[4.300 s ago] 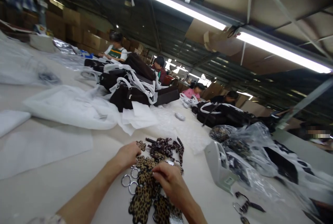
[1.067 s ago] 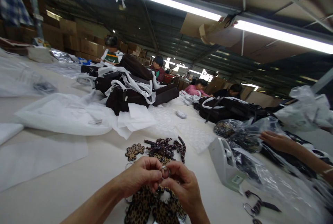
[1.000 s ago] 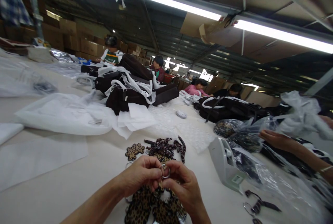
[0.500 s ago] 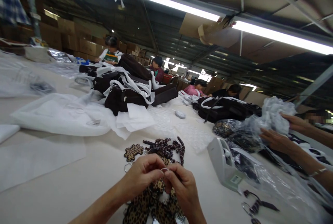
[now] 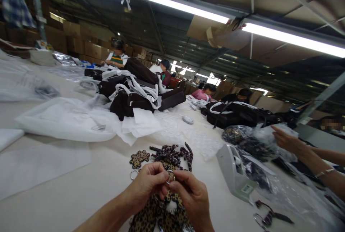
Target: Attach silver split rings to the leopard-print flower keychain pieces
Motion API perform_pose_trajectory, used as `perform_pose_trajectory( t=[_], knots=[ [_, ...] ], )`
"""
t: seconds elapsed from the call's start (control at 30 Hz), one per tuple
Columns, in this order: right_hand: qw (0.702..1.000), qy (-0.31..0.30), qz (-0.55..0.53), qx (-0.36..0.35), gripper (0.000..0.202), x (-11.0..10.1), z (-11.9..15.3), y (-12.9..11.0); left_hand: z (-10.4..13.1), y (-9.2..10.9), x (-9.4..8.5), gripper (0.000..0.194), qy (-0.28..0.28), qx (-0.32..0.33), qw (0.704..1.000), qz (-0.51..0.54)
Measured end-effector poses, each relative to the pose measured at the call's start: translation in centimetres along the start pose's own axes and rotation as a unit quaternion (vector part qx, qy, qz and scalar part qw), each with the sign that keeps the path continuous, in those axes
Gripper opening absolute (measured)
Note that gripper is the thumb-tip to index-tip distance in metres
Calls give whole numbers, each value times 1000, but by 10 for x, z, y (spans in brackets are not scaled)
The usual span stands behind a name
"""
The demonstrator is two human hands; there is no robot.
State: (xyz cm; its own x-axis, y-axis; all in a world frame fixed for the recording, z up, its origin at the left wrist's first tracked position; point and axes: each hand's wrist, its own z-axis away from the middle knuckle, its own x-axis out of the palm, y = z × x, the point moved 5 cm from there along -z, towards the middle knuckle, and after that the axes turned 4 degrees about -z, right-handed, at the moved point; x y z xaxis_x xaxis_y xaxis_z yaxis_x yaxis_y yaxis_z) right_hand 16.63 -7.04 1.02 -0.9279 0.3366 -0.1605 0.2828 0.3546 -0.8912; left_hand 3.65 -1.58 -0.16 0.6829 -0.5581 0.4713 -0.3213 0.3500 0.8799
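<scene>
Through the head camera I see a small, shiny silver metal ring (image 5: 170, 182) pinched between the fingertips of the left hand (image 5: 150, 183) and right hand (image 5: 192, 195), its round outline partly covered. Below, toward the near edge of the white table (image 5: 105, 178), flat leopard-print pieces with dark borders (image 5: 145, 213) overlap in a pile. One scalloped tan-and-black leopard-print piece (image 5: 139, 159) lies flat beyond the left hand, near a loose silver ring (image 5: 133, 174). Dark brown, patterned knotted cords (image 5: 169, 154) lie bunched at the pile's far end.
</scene>
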Motion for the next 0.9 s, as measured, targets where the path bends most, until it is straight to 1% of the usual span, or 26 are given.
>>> perform_pose_trajectory(
  t=[0.13,0.23,0.3,0.37,0.4,0.43,0.5,0.53,0.6,0.7,0.83,0.87,0.9],
  knots=[
    [999,24,34,-33,6,3,1,-9,1,-5,0,43,0,-17,1000,22],
    [999,3,35,-29,6,5,0,-12,0,-5,0,43,-9,-22,1000,17],
    [1000,-11,21,-14,6,2,-2,-13,-2,-2,-3,42,-25,-22,999,-8],
    [1000,0,6,3,7,-5,-3,-12,-8,7,-13,42,-14,0,998,-58],
    [1000,11,1,8,8,-9,-4,-11,-11,12,-22,41,8,18,996,-91],
    [1000,20,-2,13,9,-13,-4,-11,-14,18,-33,39,47,40,990,-123],
    [999,32,-9,22,10,-19,-5,-10,-19,28,-55,34,125,69,969,-201],
    [999,32,-15,27,10,-20,-5,-9,-21,31,-62,33,146,74,951,-261],
    [998,30,-31,36,11,-23,-6,-9,-23,32,-69,30,149,73,918,-359],
    [997,38,-56,43,12,-29,-8,-9,-21,27,-64,23,117,76,883,-448],
    [995,50,-77,49,14,-38,-9,-6,-19,16,-47,8,84,99,805,-580],
    [995,51,-77,48,15,-39,-9,-6,-20,13,-44,8,72,98,791,-599],
    [995,50,-75,48,15,-39,-9,-5,-21,10,-41,10,62,94,784,-610]
  ],
)
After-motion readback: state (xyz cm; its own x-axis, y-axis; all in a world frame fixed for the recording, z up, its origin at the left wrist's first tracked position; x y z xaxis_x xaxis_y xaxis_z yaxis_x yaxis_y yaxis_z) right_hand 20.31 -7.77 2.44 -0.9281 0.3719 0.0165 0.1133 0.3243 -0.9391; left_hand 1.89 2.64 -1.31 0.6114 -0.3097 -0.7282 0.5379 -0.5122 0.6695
